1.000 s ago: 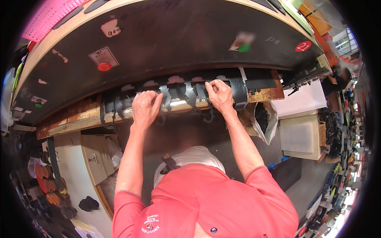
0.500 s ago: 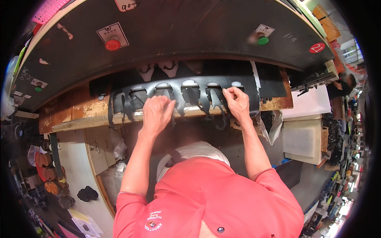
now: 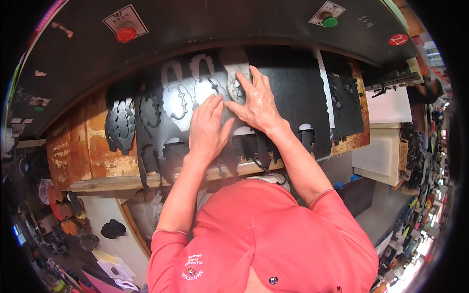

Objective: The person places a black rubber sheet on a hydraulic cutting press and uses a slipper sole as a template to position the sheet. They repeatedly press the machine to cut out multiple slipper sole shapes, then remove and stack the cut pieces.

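A black sheet [image 3: 293, 93] lies over the worktable, with a row of cut-out holes along its near edge. My right hand [image 3: 256, 102] rests on the sheet's middle, its fingers spread over a grey, sole-shaped plate or die [image 3: 234, 57] and its thumb pointing left. To the left my left hand [image 3: 207, 129] lies flat with fingers stretched and thumb apart, its fingertips beside a shiny, curved-outline shape [image 3: 202, 73]. Another such shape [image 3: 175, 100] is further left. Whether these are loose pieces or cuts in the sheet I cannot tell.
A dark machine panel [image 3: 195, 24] overhangs the far side, carrying a red button [image 3: 126, 34] and a green button [image 3: 330, 22]. Black cut pieces [image 3: 119, 124] lie at the left on the worn table [image 3: 73, 151]. A white cabinet [image 3: 376, 151] stands at right.
Both hands have moved away from the sheet's near edge, further in over it. They are closer together. More of the sheet, with the grey plate and shiny shapes, now shows.
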Demonstrator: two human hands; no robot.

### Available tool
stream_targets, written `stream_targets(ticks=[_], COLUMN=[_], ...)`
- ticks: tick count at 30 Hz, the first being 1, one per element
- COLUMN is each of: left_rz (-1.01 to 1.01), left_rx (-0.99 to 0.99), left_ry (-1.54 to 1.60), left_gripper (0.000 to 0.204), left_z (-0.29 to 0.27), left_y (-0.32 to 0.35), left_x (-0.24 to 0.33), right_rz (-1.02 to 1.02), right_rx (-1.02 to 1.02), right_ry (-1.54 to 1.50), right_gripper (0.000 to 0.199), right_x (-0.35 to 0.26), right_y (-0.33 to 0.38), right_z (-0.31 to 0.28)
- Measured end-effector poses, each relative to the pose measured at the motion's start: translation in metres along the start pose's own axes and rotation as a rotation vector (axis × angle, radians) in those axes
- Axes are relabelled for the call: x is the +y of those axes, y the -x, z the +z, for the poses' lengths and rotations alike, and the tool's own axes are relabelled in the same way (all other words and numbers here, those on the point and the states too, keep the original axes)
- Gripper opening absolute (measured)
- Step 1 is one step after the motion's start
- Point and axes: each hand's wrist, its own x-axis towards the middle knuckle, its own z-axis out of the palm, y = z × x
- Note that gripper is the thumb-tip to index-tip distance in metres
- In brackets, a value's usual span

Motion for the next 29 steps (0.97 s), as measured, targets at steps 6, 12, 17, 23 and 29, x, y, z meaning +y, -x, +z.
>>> stream_targets(ticks=[6, 12, 17, 23, 29], left_rz=[0.03, -0.009, -0.038, -0.101, -0.155], left_rx=[-0.004, -0.066, 0.015, -0.016, -0.086], left_ry=[0.042, 0.017, 0.044, -0.13, -0.087], left_gripper=[0.052, 0.051, 0.053, 0.057, 0.062], left_z=[0.003, -0.001, 0.005, 0.032, 0.045], left_y=[0.004, -0.003, -0.013, -0.043, -0.052], left_x=[-0.005, 0.002, 0.012, 0.025, 0.036], right_rz=[0.132, 0.437, 0.527, 0.464, 0.438], right_rx=[0.054, -0.021, -0.033, 0.071, 0.092], right_ry=[-0.349, -1.038, -1.313, -1.461, -1.54], right_gripper=[0.068, 0.066, 0.067, 0.065, 0.064], right_x=[0.017, 0.041, 0.053, 0.068, 0.071], right_y=[0.001, -0.005, -0.001, 0.006, 0.009], right_z=[-0.009, -0.031, -0.043, -0.032, -0.026])
